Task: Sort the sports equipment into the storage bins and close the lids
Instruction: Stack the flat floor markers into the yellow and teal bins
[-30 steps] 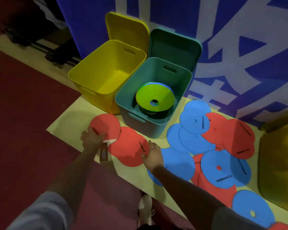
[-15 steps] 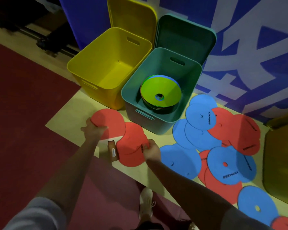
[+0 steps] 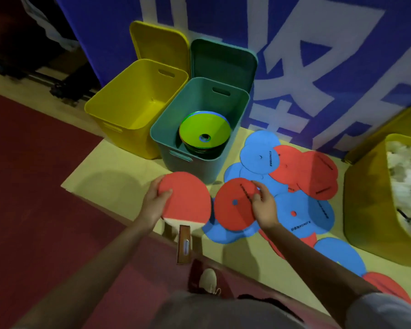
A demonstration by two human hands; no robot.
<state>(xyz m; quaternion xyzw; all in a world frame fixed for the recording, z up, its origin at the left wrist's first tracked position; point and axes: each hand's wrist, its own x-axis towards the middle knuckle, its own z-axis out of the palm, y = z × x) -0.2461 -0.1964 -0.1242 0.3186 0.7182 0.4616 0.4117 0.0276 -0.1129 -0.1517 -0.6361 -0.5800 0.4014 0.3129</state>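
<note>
The left hand [image 3: 153,205] grips the stiff, light red-faced wooden table tennis paddle [image 3: 185,200] by its left blade edge, while the right hand [image 3: 265,208] pinches 1 thin, bendable flat red disc marker [image 3: 233,205] at its right rim.

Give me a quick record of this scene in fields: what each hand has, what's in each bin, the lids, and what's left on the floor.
left hand: holds red paddle by its blade edge
right hand: pinches red disc
yellow bin: open, nothing visible inside
teal bin: open, holds stacked cone markers, green on top
lids: both upright behind the bins
floor mat: many blue and red discs remain
</note>
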